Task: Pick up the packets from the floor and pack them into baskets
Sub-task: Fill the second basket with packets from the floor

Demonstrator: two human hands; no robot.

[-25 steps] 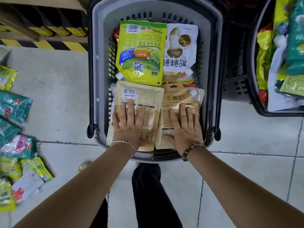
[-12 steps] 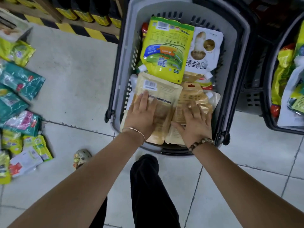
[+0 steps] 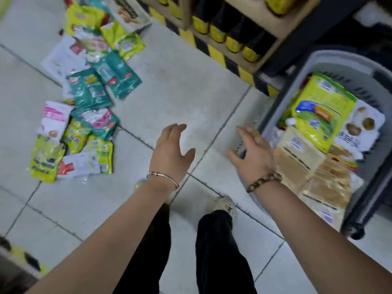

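Tiled floor; basket lengthwise away, packets heaped left.

Hands: two, left hand and right hand.
Baskets: I see one basket, 3 o'clock.
Floor packets: heap at 10 o'clock, blurred; I count three teal, rest uncertain.

Bright, even light falls on the pale floor, with a faint sheen just beyond the left hand, while motion blur smears the basket right of the right hand and the shelf beyond it.
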